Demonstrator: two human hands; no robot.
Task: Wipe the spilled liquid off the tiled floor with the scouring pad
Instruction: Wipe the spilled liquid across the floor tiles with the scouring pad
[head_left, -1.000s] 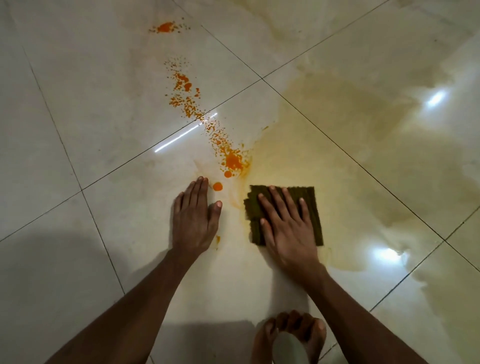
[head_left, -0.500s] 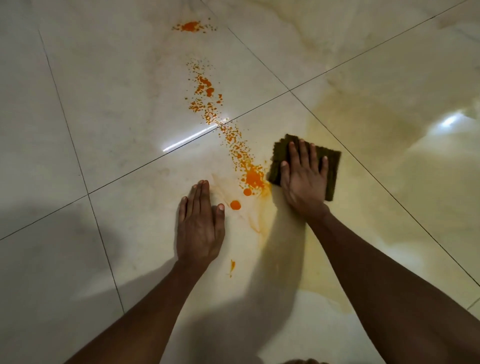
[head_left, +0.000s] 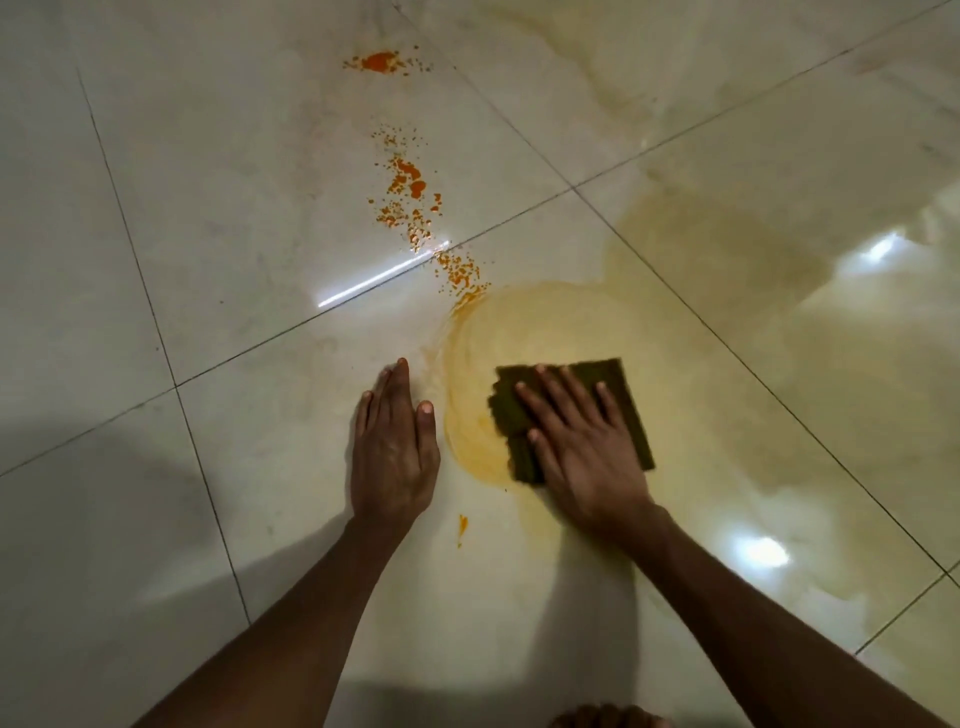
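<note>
A dark green scouring pad (head_left: 621, 384) lies flat on the pale tiled floor (head_left: 218, 218). My right hand (head_left: 582, 447) presses on it with straight, spread fingers. My left hand (head_left: 392, 447) rests flat on the floor just left of the pad, fingers together. An orange trail of spilled liquid (head_left: 410, 202) runs from the top centre down toward the hands. Below it a smeared yellow-orange arc (head_left: 467, 395) curves round the pad's left side. One small orange drip (head_left: 461, 524) sits near my left wrist.
A wide yellowish wet film (head_left: 727, 322) covers the tiles to the right, with bright light reflections on it. Dark grout lines cross the floor diagonally. Toes of a foot (head_left: 608, 719) show at the bottom edge.
My right hand has pulled the pad back toward me and down from the far orange patch, smearing that patch into a yellow arc. My left hand has stayed planted.
</note>
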